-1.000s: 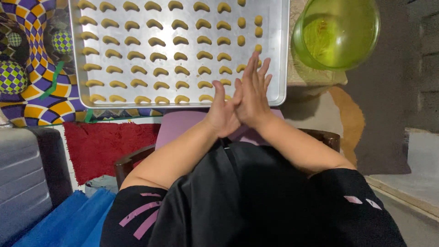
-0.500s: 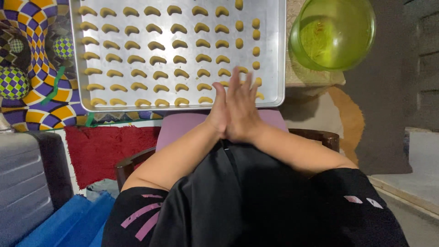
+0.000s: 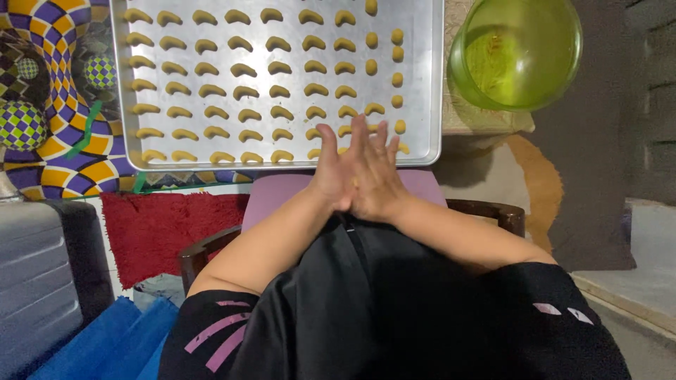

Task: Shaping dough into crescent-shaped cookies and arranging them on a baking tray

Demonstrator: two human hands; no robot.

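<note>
**Dough crescents fill the tray while flat palms press together at its near edge**

Dough crescents (image 3: 245, 70) lie in neat rows on the metal tray (image 3: 422, 84), with a few small balls along its right side. The left hand (image 3: 336, 169) and right hand (image 3: 384, 179) meet palm to palm, fingers straight and spread, not curled. Whether a piece is pressed between them cannot be told.

By that pose, this looks like the rolling step. Setting a piece down would call for parting the palms over a bare spot. The nearest crescents sit just beyond the fingertips, partly hidden by them. A green bowl (image 3: 517, 53) stands to the right of the tray.
</note>
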